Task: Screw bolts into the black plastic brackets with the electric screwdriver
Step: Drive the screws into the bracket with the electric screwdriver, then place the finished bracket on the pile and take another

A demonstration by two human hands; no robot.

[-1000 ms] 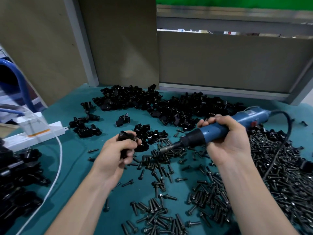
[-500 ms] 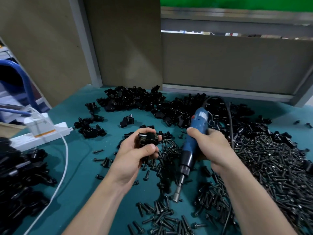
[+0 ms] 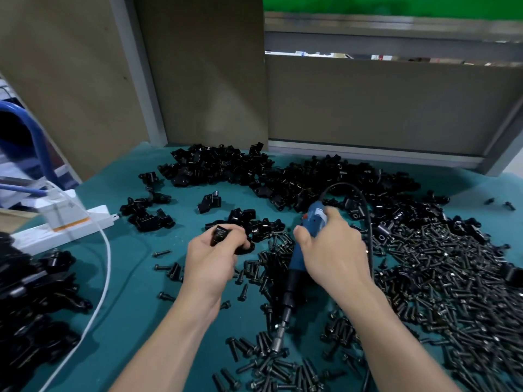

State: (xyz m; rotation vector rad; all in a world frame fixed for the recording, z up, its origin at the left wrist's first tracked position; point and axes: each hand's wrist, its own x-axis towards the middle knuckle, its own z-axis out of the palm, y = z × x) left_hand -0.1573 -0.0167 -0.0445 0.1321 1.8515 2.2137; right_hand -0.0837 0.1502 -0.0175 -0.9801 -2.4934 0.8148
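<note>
Bench with teal mat [image 3: 127,250], brown panels [image 3: 382,108] at the back. Left hand [image 3: 210,260]: fingers curled round one black bracket [image 3: 219,235], held near the middle of the mat; most of the bracket is hidden in the grip. Right hand [image 3: 335,251]: fingers and thumb wrapped round the blue screwdriver [image 3: 298,264], gripping its upper body. Screwdriver: steeply tilted, cord end up and away, black collar and metal bit [image 3: 278,345] pointing down toward the near edge. Bit tip lies among loose bolts [image 3: 271,366] at the near middle, apparently touching one; too blurred to tell whether it sits on a head. Black cord [image 3: 366,216]: arcs up from the tool's top and down behind the right wrist. Bolt heap [image 3: 452,284]: right side of the mat, dark, lying every way; a thinner scatter lies between the two hands, with a few singles left of the left hand. Bracket heap [image 3: 249,171]: far side of the mat, along the panels; small clusters [image 3: 147,213] and one lone piece [image 3: 210,200] lie to its near left. White power strip [image 3: 65,230]: left edge, with a white cable [image 3: 105,278] curving toward the near edge. Further black parts [image 3: 31,306]: piled at the near left, partly out of frame.
</note>
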